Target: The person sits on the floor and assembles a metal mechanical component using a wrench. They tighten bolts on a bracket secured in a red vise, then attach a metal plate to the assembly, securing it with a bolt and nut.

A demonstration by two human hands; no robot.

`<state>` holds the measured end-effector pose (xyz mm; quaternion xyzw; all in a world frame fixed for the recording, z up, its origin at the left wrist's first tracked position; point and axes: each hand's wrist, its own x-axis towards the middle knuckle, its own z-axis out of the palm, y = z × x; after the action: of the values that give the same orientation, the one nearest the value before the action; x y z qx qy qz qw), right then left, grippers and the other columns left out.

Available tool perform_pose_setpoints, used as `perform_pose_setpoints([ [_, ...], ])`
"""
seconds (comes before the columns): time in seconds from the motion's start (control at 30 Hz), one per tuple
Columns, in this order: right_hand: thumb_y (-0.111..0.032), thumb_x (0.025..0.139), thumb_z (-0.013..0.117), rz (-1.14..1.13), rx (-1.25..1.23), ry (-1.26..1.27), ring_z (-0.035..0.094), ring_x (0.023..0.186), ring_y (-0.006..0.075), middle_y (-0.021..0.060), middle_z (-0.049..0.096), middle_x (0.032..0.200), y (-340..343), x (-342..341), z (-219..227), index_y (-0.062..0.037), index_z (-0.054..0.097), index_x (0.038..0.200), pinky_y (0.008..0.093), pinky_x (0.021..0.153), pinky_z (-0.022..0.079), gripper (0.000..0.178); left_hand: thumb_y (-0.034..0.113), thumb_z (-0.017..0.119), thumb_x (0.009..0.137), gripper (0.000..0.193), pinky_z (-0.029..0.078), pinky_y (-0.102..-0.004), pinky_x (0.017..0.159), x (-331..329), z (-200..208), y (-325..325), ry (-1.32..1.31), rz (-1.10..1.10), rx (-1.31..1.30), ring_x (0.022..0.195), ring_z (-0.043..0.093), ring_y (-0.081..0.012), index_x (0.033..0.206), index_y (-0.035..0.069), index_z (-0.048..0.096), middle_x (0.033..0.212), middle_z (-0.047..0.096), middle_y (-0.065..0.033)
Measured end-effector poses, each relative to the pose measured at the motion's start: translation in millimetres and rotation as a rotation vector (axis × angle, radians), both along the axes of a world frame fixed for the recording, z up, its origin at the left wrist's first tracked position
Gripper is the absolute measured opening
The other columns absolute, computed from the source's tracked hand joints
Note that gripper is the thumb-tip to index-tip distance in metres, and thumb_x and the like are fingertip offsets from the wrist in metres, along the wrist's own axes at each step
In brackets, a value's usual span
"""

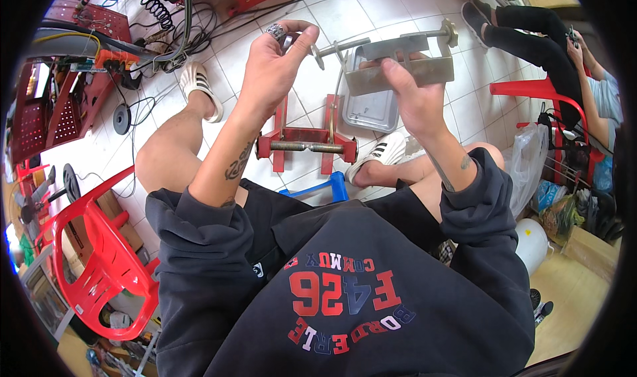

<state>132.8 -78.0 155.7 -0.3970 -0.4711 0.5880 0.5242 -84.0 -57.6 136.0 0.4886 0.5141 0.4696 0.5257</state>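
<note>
My right hand (pixel 419 98) grips a grey metal U-shaped bracket (pixel 371 78), its thumb on top. A metal rod (pixel 352 44) sticks out from the bracket's left side and carries a round washer (pixel 317 58) near its tip. A brass-coloured nut-like end (pixel 452 33) shows at the bracket's far right. Just left of the rod, my left hand (pixel 273 65) is closed with thumb and fingers curled around a small shiny metal ring (pixel 287 43), perhaps a washer. Below, on the floor between my feet, stands a red metal frame (pixel 306 147) with a threaded bar across it.
A grey metal tray (pixel 373 115) lies beneath the bracket. A blue stool part (pixel 338 186) shows under me. Left are a red plastic chair (pixel 99 264), red perforated metal panels (pixel 70 108) and tangled cables. At right, another person sits near a red chair (pixel 524 88) and plastic bags.
</note>
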Motion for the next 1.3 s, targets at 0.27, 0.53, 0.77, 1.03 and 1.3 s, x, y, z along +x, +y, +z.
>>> perform_pose_setpoints([
  [0.27, -0.01, 0.092, 0.068, -0.106, -0.098, 0.153, 0.066, 0.092, 0.0139, 0.0091, 0.068, 0.102, 7, 2, -2, 0.0032, 0.062, 0.108, 0.029, 0.082, 0.055, 0.022, 0.028, 0.071, 0.093, 0.032, 0.039, -0.0198, 0.059, 2, 3, -5, -0.004, -0.039, 0.108, 0.065, 0.048, -0.0015, 0.108, 0.0, 0.067, 0.089, 0.067, -0.0009],
  [0.53, -0.014, 0.091, 0.071, -0.154, -0.007, 0.031, 0.062, 0.084, 0.0089, 0.004, 0.068, 0.094, 8, 2, -8, 0.0023, 0.066, 0.101, 0.0254, 0.075, 0.051, 0.02, 0.021, 0.077, 0.088, 0.032, 0.047, -0.0212, 0.067, 3, 5, -8, -0.041, -0.065, 0.106, 0.071, 0.057, -0.0048, 0.106, -0.004, 0.069, 0.084, 0.069, -0.0036],
  [0.77, -0.017, 0.091, 0.072, -0.199, 0.043, -0.098, 0.059, 0.076, 0.0065, 0.0014, 0.068, 0.084, 9, 1, -13, 0.0015, 0.069, 0.092, 0.0226, 0.068, 0.047, 0.019, 0.019, 0.074, 0.09, 0.024, 0.048, -0.0224, 0.068, 4, 2, -10, -0.083, -0.062, 0.08, 0.072, 0.059, -0.007, 0.101, -0.003, 0.071, 0.082, 0.072, -0.007],
  [1.03, -0.019, 0.09, 0.073, -0.091, 0.057, -0.221, 0.058, 0.072, 0.0059, 0.0013, 0.068, 0.08, 0, 2, -12, 0.0023, 0.071, 0.093, 0.0212, 0.064, 0.046, 0.021, 0.023, 0.067, 0.096, 0.024, 0.035, -0.0184, 0.053, 4, 4, -5, -0.022, 0.11, 0.155, 0.061, 0.047, -0.0012, 0.107, 0.001, 0.068, 0.085, 0.068, -0.0007],
  [1.3, -0.015, 0.091, 0.071, -0.083, 0.085, -0.118, 0.061, 0.081, 0.0075, 0.0041, 0.071, 0.087, -1, -4, -7, 0.003, 0.071, 0.093, 0.0219, 0.072, 0.048, 0.018, 0.025, 0.056, 0.102, 0.024, 0.021, -0.0194, 0.044, 3, -2, -10, -0.111, -0.053, -0.019, 0.049, 0.029, 0.0012, 0.103, 0.003, 0.067, 0.076, 0.065, 0.0014],
])
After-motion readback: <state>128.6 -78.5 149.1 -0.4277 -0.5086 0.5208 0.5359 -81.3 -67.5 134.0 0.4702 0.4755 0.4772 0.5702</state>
